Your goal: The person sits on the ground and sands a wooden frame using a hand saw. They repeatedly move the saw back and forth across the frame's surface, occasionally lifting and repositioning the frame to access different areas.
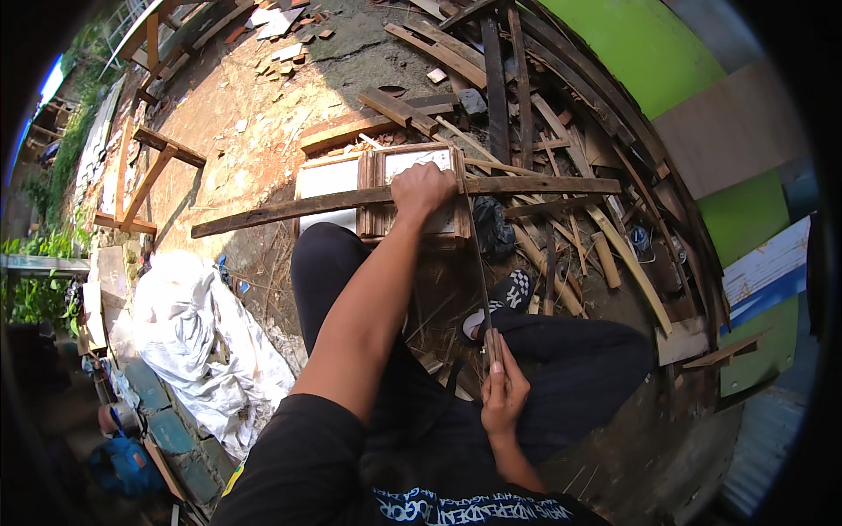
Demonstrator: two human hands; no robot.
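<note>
A long, weathered wooden plank (544, 186) lies across a brown wooden frame with white panels (330, 180). My left hand (424, 188) is closed over the plank and presses it against the frame. In my right hand (503, 393), nearer my body, is the wooden handle of a handsaw (493, 344). Its thin, dark blade stretches away from me, edge-on, to the plank just right of my left hand. Whether the teeth have cut into the wood I cannot tell. My left knee (329, 254) is bent close to the frame and the plank.
Piled boards and beams (495, 88) fill the far right, beside green panels (605, 53). A black plastic bag (493, 230) lies right of the frame. Crumpled white sheeting (197, 333) covers the ground at left, with a wooden trestle (149, 180) beyond. Broken tile pieces (288, 53) are scattered far off.
</note>
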